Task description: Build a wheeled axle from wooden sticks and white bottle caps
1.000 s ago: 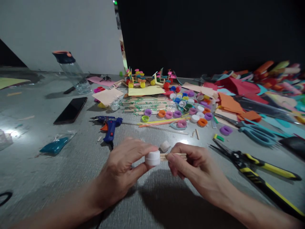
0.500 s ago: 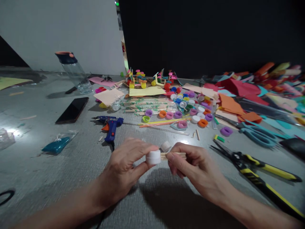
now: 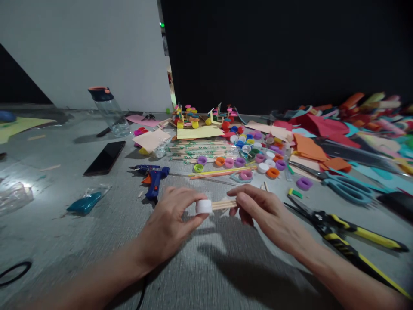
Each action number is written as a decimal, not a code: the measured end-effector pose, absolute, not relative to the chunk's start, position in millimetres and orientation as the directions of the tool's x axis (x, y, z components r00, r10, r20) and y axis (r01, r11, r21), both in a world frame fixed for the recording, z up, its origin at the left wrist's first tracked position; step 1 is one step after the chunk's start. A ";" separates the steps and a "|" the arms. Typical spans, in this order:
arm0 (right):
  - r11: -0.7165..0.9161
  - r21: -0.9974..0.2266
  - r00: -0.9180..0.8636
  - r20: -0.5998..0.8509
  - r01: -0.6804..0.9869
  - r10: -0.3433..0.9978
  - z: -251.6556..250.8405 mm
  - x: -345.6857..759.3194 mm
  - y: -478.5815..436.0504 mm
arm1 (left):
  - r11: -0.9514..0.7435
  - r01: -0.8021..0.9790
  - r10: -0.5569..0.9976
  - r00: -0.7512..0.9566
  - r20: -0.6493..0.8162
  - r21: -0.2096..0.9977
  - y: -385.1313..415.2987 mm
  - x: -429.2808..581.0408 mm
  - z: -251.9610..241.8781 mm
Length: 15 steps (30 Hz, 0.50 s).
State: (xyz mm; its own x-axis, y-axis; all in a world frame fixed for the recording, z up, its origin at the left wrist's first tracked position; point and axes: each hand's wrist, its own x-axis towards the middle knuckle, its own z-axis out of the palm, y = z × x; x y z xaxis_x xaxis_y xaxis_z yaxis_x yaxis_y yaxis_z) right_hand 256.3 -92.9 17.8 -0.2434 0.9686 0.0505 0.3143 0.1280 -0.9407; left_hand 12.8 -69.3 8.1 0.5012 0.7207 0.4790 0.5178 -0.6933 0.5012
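My left hand (image 3: 174,217) pinches a white bottle cap (image 3: 203,206) between thumb and forefinger, just above the grey table. Thin wooden sticks (image 3: 222,205) lie side by side and reach from the cap's right side toward my right hand (image 3: 260,206). That hand has its thumb and fingers closed on the sticks' far end. Whether the sticks are fixed to the cap or only touch it, I cannot tell. Behind the hands lies a blue glue gun (image 3: 155,178), its nozzle pointing left.
Black-and-yellow pliers (image 3: 322,221) and blue-handled scissors (image 3: 348,187) lie to the right. Coloured bottle caps (image 3: 272,172), wrapped sticks (image 3: 200,148) and paper sheets (image 3: 306,146) spread behind. Left are a phone (image 3: 105,158), a water bottle (image 3: 111,112) and a blue bag (image 3: 85,203).
My right hand has slid right along the sticks, away from the cap, so more of their length shows. My left hand still pinches the cap. The view has shifted slightly.
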 end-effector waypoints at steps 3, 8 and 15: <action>0.196 -0.848 -0.167 0.128 0.492 0.978 13.7 267.2 -82.3 | -0.661 0.566 0.750 0.512 0.419 0.493 -66.1 13.0 9.3; 0.323 -0.670 -0.213 0.244 0.669 0.946 8.9 279.3 -71.6 | -0.638 0.586 0.767 0.542 0.344 0.499 -59.2 11.1 10.4; 0.534 -0.483 -0.468 0.262 0.694 0.844 -4.7 270.8 -68.6 | -0.606 0.623 0.792 0.530 0.303 0.494 -51.3 9.3 6.7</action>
